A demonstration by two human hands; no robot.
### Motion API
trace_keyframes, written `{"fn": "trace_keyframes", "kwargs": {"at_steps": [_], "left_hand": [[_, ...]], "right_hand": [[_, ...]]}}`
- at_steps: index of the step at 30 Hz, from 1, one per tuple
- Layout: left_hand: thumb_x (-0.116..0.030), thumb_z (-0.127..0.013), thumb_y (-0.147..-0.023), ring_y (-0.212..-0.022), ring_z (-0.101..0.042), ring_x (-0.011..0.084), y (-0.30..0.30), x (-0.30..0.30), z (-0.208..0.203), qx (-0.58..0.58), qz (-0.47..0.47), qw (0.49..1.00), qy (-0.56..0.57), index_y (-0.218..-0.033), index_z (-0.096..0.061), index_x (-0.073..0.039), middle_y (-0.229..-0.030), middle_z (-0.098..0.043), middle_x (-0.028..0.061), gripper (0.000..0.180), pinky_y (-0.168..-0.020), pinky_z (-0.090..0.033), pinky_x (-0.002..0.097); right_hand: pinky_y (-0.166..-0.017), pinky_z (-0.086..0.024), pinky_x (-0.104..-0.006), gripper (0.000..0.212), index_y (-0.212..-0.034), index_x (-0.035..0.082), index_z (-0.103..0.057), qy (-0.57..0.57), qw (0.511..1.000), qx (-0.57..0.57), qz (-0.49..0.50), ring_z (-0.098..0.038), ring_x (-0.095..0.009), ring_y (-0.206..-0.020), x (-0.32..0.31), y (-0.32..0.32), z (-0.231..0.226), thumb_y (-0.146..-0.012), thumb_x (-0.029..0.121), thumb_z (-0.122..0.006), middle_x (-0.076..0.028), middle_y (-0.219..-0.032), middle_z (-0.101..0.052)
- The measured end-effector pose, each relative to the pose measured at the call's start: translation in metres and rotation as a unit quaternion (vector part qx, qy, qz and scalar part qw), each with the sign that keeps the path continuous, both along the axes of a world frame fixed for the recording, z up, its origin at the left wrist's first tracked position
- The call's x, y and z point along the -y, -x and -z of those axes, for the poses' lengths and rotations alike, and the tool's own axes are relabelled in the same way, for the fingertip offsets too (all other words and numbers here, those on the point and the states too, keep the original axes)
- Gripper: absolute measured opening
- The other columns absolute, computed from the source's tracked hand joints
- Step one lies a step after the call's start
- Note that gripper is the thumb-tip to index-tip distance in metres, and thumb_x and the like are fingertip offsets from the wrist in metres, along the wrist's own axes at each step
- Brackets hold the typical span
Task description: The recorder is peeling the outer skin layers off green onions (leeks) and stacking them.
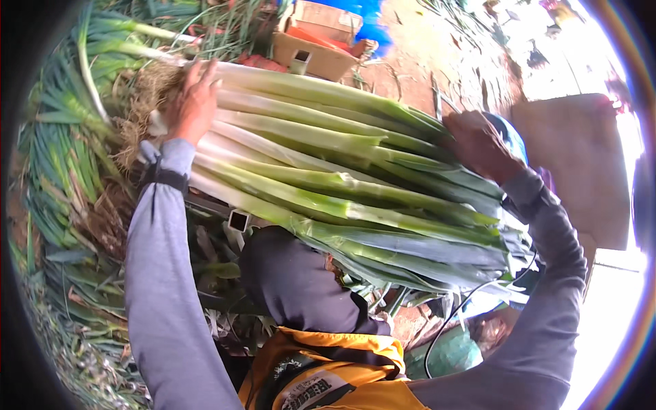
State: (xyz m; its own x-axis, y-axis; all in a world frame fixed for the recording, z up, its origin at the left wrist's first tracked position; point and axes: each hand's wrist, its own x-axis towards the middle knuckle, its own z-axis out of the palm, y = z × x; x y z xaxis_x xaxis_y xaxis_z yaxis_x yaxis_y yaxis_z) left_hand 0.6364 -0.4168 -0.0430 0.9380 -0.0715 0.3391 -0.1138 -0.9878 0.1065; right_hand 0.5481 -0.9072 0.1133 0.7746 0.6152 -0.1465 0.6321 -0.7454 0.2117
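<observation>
A wide bundle of leeks [287, 140] lies crosswise in front of me, white root ends to the left and green leaves to the right. My left hand [195, 102] rests on the far white ends beside the tangled roots [147, 99], with its fingers stretched out. At the other end my right hand [482, 143] is closed on the green leaves at the far edge; its fingertips are partly hidden. Below the near side of the bundle is my knee [294, 273] in dark trousers.
More leeks [58, 157] are heaped along the left. Beyond the bundle stands an open cardboard box [318, 51], near a blue plastic bag [376, 24]. A brown board [577, 164] is at the right. A black cable [444, 324] loops past a green plastic bag [447, 355].
</observation>
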Motion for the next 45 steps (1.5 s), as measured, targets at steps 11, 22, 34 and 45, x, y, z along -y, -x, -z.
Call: {"fn": "trace_keyframes", "kwargs": {"at_steps": [11,22,34,45], "left_hand": [[-0.026,-0.053,-0.099,-0.129,-0.047,0.0374,-0.001,-0.011,0.002,-0.063,0.000,0.994,0.092,-0.149,-0.039,-0.023,-0.151,-0.036,0.0173,0.052,-0.105,-0.042,0.0451],[-0.023,-0.061,-0.092,-0.123,-0.051,0.0430,0.035,-0.038,-0.033,-0.052,0.091,0.966,0.238,-0.154,-0.028,-0.024,-0.148,-0.030,0.0296,0.071,-0.100,-0.046,0.0477],[-0.023,-0.061,-0.097,-0.094,-0.067,0.0291,0.339,-0.075,-0.095,0.084,0.065,0.903,0.415,-0.128,-0.055,0.004,-0.123,-0.058,0.0225,0.042,-0.078,-0.056,0.0363],[-0.015,-0.064,-0.094,-0.086,-0.064,0.0195,0.578,-0.246,-0.136,0.373,-0.293,0.471,0.744,-0.106,-0.061,-0.002,-0.091,-0.066,0.0083,0.018,-0.079,-0.054,0.0318]], "right_hand": [[-0.107,-0.035,-0.0440,0.034,-0.115,0.001,-0.061,0.096,0.994,-0.050,-0.020,-0.056,-0.030,-0.114,0.005,-0.021,0.016,-0.097,0.029,-0.054,-0.016,-0.109,-0.062],[-0.111,-0.031,-0.0452,0.052,-0.134,0.000,-0.053,0.020,0.995,-0.047,0.085,-0.049,-0.033,-0.126,-0.036,-0.009,-0.037,-0.099,0.038,-0.053,-0.020,-0.132,-0.057],[-0.090,-0.048,-0.0401,0.038,-0.127,0.001,-0.058,-0.105,0.926,-0.271,-0.243,-0.062,-0.036,-0.099,-0.362,0.097,-0.105,-0.095,0.023,-0.060,-0.022,-0.109,-0.064],[-0.079,-0.052,-0.0448,0.035,-0.103,-0.001,-0.065,-0.058,0.822,-0.426,-0.373,-0.067,-0.025,-0.083,-0.659,0.247,0.057,-0.098,0.033,-0.056,-0.015,-0.095,-0.069]]}}
